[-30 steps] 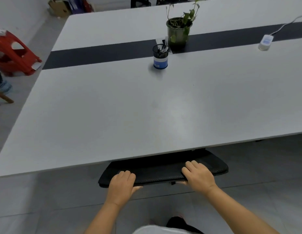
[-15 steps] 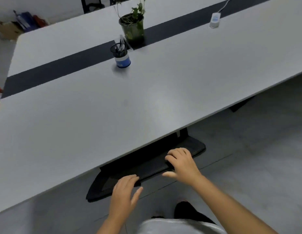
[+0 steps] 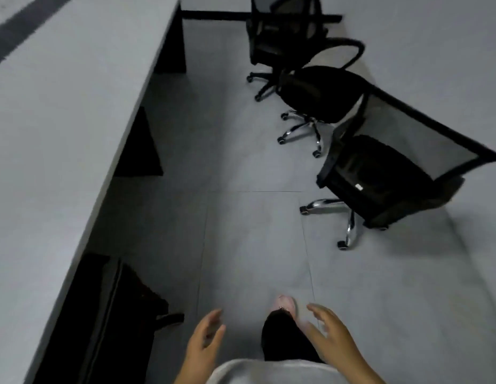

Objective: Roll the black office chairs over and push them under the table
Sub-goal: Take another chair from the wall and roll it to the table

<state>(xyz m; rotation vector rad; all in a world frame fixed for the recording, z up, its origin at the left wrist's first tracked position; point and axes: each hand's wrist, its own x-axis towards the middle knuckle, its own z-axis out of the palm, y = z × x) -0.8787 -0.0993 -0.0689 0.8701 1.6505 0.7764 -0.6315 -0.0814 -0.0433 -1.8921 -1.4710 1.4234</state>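
Pretty dim shot overall, flat grey indoor light with no obvious source and no glare to speak of. The space under the table (image 3: 75,112) is nearly pitch black, and the black chairs (image 3: 379,178) lose most of their detail, only the chrome legs catch a bit of shine. Both hands, left (image 3: 203,343) and right (image 3: 331,333), are smeared with motion blur. Wide-angle lens bends the table edge and stretches stuff near the corners. Everything looks soft and a bit grainy.

Four black chairs: one tucked (image 3: 108,314), three loose (image 3: 379,184) (image 3: 321,90) (image 3: 285,31); one table (image 3: 47,134).
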